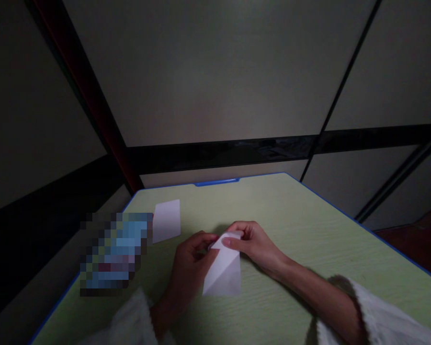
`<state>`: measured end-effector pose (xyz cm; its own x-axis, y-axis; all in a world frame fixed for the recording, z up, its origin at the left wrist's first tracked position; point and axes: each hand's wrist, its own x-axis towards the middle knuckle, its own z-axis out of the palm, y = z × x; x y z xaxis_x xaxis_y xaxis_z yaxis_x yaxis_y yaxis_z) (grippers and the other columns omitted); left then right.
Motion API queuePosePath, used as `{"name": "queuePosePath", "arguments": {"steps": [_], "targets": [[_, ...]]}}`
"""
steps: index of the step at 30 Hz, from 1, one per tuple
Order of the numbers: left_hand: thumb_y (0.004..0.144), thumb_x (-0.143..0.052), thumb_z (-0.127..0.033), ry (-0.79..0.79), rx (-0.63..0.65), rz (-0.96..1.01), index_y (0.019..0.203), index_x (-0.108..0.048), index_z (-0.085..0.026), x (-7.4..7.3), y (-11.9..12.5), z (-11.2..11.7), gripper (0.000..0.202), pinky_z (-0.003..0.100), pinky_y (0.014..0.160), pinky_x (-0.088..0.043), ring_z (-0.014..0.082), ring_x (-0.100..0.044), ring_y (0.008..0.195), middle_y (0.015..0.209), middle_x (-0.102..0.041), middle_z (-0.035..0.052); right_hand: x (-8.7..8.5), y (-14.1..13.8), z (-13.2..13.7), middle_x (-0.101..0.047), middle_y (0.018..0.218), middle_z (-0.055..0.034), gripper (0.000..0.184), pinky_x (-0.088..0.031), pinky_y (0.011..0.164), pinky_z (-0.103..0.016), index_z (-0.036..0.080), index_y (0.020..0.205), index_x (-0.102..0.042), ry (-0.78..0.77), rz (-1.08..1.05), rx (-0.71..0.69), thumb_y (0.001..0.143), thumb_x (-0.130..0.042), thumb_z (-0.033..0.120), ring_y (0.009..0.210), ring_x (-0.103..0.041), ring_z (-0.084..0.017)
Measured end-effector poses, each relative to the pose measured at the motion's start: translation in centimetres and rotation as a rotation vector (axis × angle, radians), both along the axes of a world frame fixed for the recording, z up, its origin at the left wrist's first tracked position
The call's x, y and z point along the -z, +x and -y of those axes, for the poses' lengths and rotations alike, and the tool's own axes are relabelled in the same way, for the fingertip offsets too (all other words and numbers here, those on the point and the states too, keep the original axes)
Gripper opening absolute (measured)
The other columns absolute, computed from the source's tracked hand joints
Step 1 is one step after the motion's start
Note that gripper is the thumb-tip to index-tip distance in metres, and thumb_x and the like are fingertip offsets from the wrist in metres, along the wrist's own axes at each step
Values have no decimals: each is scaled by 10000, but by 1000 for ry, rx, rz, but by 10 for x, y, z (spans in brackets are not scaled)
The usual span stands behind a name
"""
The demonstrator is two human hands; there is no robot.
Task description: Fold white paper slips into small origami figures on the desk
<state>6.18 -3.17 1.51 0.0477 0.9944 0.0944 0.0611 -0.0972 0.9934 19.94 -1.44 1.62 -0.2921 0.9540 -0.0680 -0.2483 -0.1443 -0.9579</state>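
Observation:
Between my hands is a white sheet of paper (225,273), creased on a diagonal, its lower end hanging toward me over the table. My left hand (195,256) pinches its upper left edge between thumb and fingers. On the upper right, my right hand (253,242) grips the same sheet, thumb flat on top and fingers behind. The fingertips behind the paper are hidden. A second white sheet (167,221) lies flat on the table, beyond and left of my left hand.
The pale green table (309,230) has a blue rim and a blue handle (217,182) at its far edge. A pixelated, blurred-out object (118,254) lies at the left. Cabinet panels (219,72) with a dark band stand right behind the table.

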Motion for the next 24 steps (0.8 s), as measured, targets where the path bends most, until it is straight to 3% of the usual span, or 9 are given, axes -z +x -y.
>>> {"name": "queuePosePath", "arguments": {"steps": [4, 14, 17, 24], "targets": [[588, -557, -138, -19, 79, 51, 739, -552, -142, 1, -1, 2, 151, 179, 487, -412, 127, -549, 611, 664, -591, 8, 0, -1, 0, -559, 476, 29, 257, -311, 408, -164, 96, 575, -545, 14, 6, 19, 449, -704, 253, 410, -465, -45], [586, -576, -142, 5, 48, 48, 762, -512, -153, 4, 1, -1, 188, 171, 488, -409, 124, -548, 633, 676, -557, -1, 1, -1, 0, -549, 497, 36, 254, -320, 432, -174, 112, 573, -530, 39, 15, 32, 442, -704, 243, 430, -464, -48], [590, -575, -159, -4, 43, 69, 737, -525, -148, 6, 1, -3, 156, 183, 516, -411, 123, -546, 626, 663, -570, 0, 3, -1, -1, -529, 495, 44, 217, -325, 445, -175, 119, 572, -530, 99, 31, 45, 468, -690, 224, 439, -454, -45], [609, -556, -213, -30, -10, 42, 562, -525, -140, 9, -1, -6, 91, 168, 423, -328, 78, -448, 457, 496, -518, -45, 1, 0, -1, -523, 567, 27, 203, -337, 499, -190, 123, 623, -534, 168, 73, -1, 488, -677, 172, 508, -454, -61]]}}
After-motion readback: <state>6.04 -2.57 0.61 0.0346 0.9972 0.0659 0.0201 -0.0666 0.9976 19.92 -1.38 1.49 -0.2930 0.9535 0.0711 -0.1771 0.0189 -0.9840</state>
